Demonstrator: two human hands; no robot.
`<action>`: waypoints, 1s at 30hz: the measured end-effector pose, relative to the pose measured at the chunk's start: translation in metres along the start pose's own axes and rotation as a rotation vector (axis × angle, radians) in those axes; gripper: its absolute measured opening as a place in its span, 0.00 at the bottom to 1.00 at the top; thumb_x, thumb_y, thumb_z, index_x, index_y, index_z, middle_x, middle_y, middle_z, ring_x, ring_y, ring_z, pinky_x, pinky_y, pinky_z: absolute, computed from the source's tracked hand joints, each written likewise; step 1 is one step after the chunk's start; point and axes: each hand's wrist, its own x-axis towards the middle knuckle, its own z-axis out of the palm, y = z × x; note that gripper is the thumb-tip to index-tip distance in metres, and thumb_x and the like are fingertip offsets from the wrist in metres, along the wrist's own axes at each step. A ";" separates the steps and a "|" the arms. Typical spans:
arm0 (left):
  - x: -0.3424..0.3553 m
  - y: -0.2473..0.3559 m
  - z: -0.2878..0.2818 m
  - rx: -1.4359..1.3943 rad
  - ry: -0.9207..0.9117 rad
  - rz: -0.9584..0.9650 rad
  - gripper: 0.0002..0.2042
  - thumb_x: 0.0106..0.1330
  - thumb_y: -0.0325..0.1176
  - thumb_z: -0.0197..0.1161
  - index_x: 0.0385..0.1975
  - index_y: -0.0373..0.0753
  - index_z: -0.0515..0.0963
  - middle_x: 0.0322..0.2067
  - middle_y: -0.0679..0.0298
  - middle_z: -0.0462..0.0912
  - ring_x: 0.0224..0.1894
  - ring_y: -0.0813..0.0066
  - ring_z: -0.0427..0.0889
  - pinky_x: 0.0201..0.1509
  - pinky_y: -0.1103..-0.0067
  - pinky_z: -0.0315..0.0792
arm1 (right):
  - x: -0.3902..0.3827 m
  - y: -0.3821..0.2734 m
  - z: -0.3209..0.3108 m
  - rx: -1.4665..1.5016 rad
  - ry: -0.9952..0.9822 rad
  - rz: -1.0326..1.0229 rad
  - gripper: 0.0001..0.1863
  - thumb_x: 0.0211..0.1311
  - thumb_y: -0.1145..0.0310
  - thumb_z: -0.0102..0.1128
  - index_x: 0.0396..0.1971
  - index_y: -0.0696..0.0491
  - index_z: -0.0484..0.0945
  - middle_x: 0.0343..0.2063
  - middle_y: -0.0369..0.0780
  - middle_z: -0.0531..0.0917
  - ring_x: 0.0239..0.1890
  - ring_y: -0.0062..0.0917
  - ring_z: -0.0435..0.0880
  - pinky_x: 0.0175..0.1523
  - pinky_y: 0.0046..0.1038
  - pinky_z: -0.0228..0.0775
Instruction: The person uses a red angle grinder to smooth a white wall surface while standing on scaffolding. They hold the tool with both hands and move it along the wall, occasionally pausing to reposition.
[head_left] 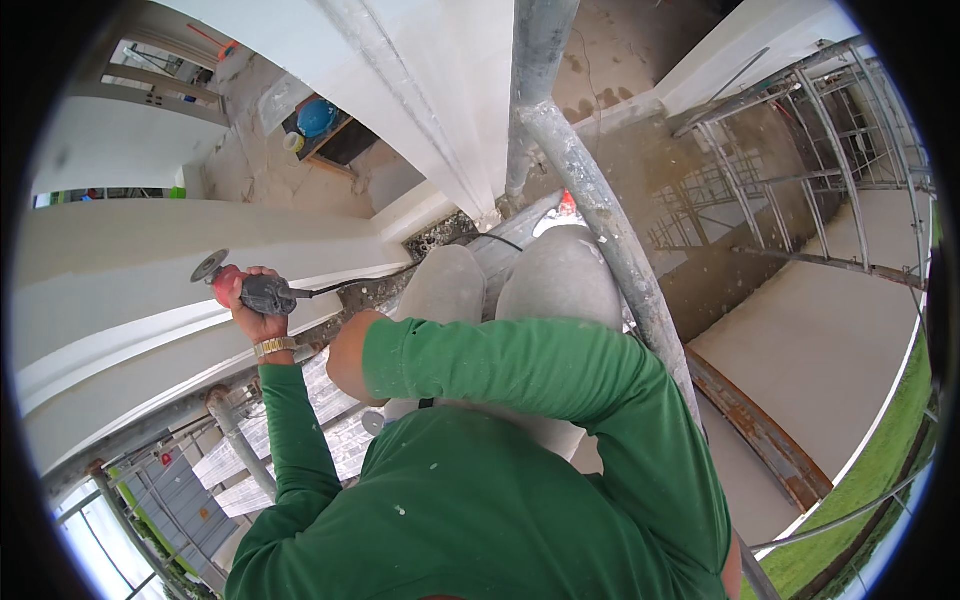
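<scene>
My left hand [260, 318] is closed round the body of a small red and dark grey angle grinder [258, 290], held out to the left. Its grinding disc [210, 265] points away to the left, in front of a pale wall ledge [130, 300]. A black power cord [350, 284] trails from the tool's rear toward my knees. My right forearm lies across my body, and the right hand [350, 358] hangs beside my left thigh, below the cord. Its fingers are turned away and hidden, so what they do does not show.
A thick scaffold pole [610, 220] runs close along my right side. Below me are metal scaffold planks [300, 420]. A white column [440, 90] rises ahead. On the lower floor are a blue round object [317, 117] and more scaffolding [830, 160]. A rusty curved beam [760, 430] lies at the right.
</scene>
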 end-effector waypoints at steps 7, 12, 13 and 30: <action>0.008 -0.013 -0.002 0.079 0.042 0.037 0.14 0.63 0.33 0.67 0.42 0.34 0.73 0.40 0.57 0.79 0.46 0.63 0.79 0.58 0.66 0.77 | -0.007 0.006 -0.008 -0.022 0.027 0.027 0.13 0.49 0.70 0.66 0.37 0.52 0.89 0.39 0.43 0.89 0.44 0.37 0.89 0.47 0.41 0.80; 0.005 -0.027 0.004 0.130 0.024 0.015 0.14 0.63 0.32 0.65 0.43 0.32 0.72 0.39 0.59 0.78 0.46 0.65 0.79 0.58 0.66 0.76 | -0.011 0.015 -0.014 -0.050 0.042 0.044 0.12 0.49 0.71 0.65 0.35 0.53 0.89 0.38 0.45 0.89 0.43 0.38 0.89 0.47 0.41 0.80; 0.003 -0.028 0.004 0.129 0.024 0.011 0.14 0.63 0.32 0.65 0.43 0.32 0.72 0.39 0.59 0.78 0.46 0.65 0.79 0.58 0.66 0.76 | -0.011 0.015 -0.015 -0.054 0.042 0.041 0.12 0.49 0.71 0.64 0.35 0.53 0.89 0.38 0.45 0.89 0.43 0.38 0.89 0.47 0.41 0.80; -0.025 -0.012 -0.001 0.164 0.064 0.084 0.16 0.62 0.32 0.66 0.43 0.32 0.71 0.39 0.59 0.77 0.44 0.67 0.79 0.56 0.68 0.77 | -0.053 0.122 -0.063 -0.010 0.330 0.870 0.32 0.54 0.63 0.60 0.63 0.52 0.73 0.61 0.50 0.77 0.62 0.48 0.78 0.64 0.60 0.65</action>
